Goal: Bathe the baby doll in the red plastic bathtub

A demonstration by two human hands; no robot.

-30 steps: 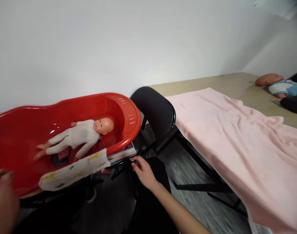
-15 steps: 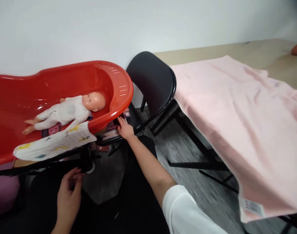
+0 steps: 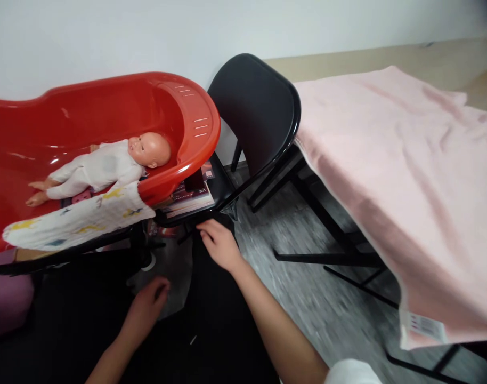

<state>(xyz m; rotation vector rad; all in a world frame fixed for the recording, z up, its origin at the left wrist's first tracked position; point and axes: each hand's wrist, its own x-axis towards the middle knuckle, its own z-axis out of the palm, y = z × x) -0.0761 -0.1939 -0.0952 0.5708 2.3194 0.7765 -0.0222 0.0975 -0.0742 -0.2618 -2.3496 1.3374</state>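
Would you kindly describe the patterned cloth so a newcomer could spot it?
Find the red baby bathtub on the left, holding a doll. The cloth drapes over its near rim, beside the doll: white with yellow and dark prints, unlike the plain pink towel.

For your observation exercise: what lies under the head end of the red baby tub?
Under the red baby tub a stack of books or magazines rests on the black chair. The tub covers most of the stack.

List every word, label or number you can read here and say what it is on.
None can be read.
Tag on the pink towel: print too small.
Books under the red tub: covers blurred.
Patterned cloth: only pictures, no words.
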